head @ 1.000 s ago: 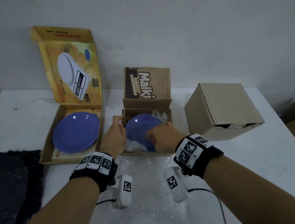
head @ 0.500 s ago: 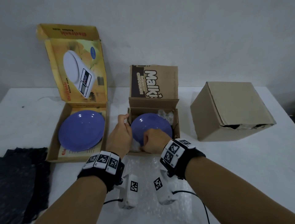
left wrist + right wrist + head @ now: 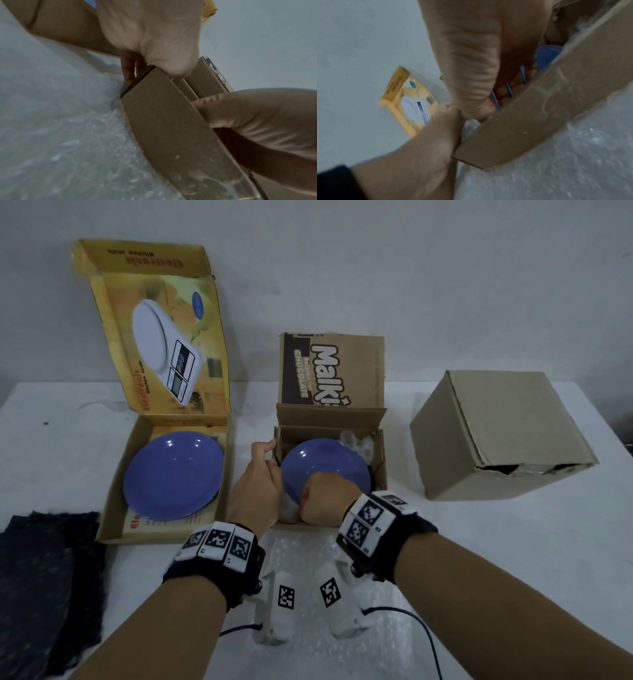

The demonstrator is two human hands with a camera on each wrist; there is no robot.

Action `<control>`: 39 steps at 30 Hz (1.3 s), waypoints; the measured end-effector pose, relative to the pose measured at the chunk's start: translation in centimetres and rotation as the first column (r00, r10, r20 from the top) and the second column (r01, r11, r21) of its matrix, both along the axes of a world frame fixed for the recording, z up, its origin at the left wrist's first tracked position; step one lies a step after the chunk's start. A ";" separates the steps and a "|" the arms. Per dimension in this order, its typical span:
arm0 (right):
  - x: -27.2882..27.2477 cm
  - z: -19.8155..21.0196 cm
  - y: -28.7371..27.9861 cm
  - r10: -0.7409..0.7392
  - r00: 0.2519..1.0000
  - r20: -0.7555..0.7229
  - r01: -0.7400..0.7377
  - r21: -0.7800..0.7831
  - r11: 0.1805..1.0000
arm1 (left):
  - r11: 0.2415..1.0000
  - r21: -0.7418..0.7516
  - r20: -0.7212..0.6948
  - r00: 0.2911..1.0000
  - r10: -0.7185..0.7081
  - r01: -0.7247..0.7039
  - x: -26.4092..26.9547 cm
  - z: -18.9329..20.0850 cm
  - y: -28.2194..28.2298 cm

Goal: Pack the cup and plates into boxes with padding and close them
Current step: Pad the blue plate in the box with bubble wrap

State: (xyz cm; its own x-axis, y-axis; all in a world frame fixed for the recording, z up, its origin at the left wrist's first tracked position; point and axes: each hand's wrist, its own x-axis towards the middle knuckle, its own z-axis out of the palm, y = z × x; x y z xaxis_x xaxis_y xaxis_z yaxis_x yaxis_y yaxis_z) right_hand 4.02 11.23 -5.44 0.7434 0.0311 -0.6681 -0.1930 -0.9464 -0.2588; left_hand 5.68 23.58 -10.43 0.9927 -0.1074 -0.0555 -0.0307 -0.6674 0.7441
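- Table (image 3: 513,542), white, carries everything, with a white wall at 12 o'clock behind it.
- Dark cloth (image 3: 44,583) lies flat at 9 o'clock, on the table's near-left edge.
- Plain brown box (image 3: 496,436) sits closed at 2 o'clock, well apart from the other boxes; a gap in its near face shows something pale inside.
- Yellow kitchen-scale box (image 3: 164,419) stands open at 10 o'clock, lid raised, with one blue plate (image 3: 173,475) lying flat inside.
- Bubble wrap sheet (image 3: 301,563) is spread on the table at 6 o'clock, under both wrists and touching the near wall of the chocolate box.
- Chocolate box (image 3: 330,426) sits at the centre, flaps up; crumpled bubble wrap (image 3: 356,443) fills its far-right corner.
- Second blue plate (image 3: 325,463) rests inside the chocolate box, over padding.
- Left hand (image 3: 255,491) grips the chocolate box's left wall, fingers curled over the edge near the near-left corner, as the left wrist view shows.
- Right hand (image 3: 323,501) is curled in a fist round the near rim of the second blue plate, inside the box's near wall; blue shows between its fingers (image 3: 513,86).
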 end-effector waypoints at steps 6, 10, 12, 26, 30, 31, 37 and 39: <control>-0.8 0.4 0.5 0.021 0.983 0.181 -0.020 -0.009 1.000 | 1.000 -0.002 -0.023 1.000 -0.013 0.012 0.3 -0.1 0.3; -2.2 0.4 -2.0 -0.004 0.976 0.218 -0.007 0.050 0.999 | 0.999 -0.020 -0.079 0.996 -0.050 0.048 0.4 0.2 0.5; -3.4 0.8 -3.4 -0.013 0.943 0.331 -0.025 0.109 0.994 | 0.995 -0.033 -0.108 0.990 -0.092 0.089 0.3 0.6 0.9; -11.9 -3.5 -4.5 0.429 0.774 0.465 -0.531 0.108 0.841 | 0.991 -0.049 -0.126 0.984 -0.128 0.123 -0.4 0.2 1.4; -12.1 -0.9 -4.8 0.236 0.802 0.549 -0.427 0.251 0.868 | 0.991 -0.066 -0.118 0.986 -0.119 0.112 -0.5 0.2 1.5; -11.8 0.0 -5.0 0.175 0.806 0.565 -0.387 0.280 0.879 | 0.991 -0.070 -0.112 0.986 -0.121 0.114 -0.5 0.2 1.4; -8.2 4.2 -6.6 -0.408 0.683 0.606 0.070 0.501 0.862 | 0.990 -0.091 -0.117 0.986 -0.115 0.105 -0.5 0.0 1.4; -6.6 4.9 -7.1 -0.552 0.604 0.575 0.197 0.563 0.803 | 0.988 -0.105 -0.112 0.986 -0.126 0.114 -0.4 -0.6 1.5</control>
State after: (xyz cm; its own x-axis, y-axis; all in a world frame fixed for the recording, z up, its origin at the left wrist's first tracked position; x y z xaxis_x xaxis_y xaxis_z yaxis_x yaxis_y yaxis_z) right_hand -2.62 4.11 -0.50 0.9713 -0.2331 0.0482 -0.1031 -0.5943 -0.7976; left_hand 5.31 25.13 -11.00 0.9593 -0.2360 -0.1549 -0.0140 -0.5879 0.8088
